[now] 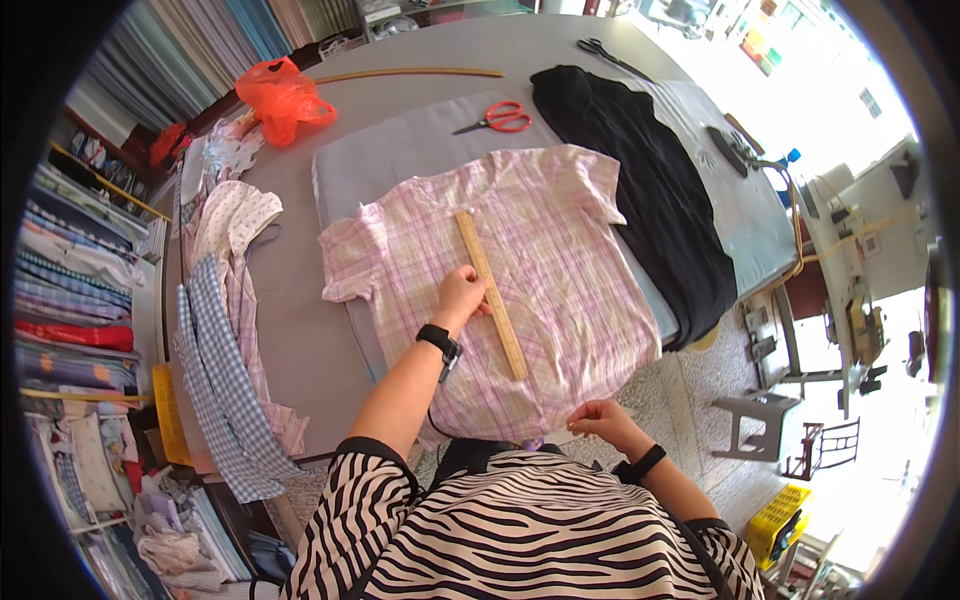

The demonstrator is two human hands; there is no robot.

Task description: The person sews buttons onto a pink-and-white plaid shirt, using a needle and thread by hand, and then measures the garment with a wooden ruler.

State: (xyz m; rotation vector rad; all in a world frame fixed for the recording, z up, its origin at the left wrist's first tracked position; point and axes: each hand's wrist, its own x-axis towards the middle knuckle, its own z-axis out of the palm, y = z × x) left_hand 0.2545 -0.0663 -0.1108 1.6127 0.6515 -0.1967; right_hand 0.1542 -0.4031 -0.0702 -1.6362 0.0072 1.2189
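Note:
A pink and cream plaid short-sleeved shirt (pixel 570 247) lies spread before me, its neckline at the far end. Down its front runs a wooden ruler (pixel 499 322), slightly slanted, with its far tip by the collar opening. My left hand (pixel 461 292) pinches the ruler's left edge near its middle. Close to the shirt's lower hem is my right hand (pixel 609 424), thumb and forefinger drawn together. Whether these fingers grip the hem or something small is not clear. The shirt's near edge hangs over the table's front edge.
Red-handled scissors (pixel 508 118) lie beyond the shirt. A black garment (pixel 637 187) spreads along its right side, with an iron (pixel 727 150) farther right. Blue gingham cloth (pixel 225 375) drapes over the table's left edge. A red plastic bag (pixel 283 101) and black scissors (pixel 611 56) sit farther back.

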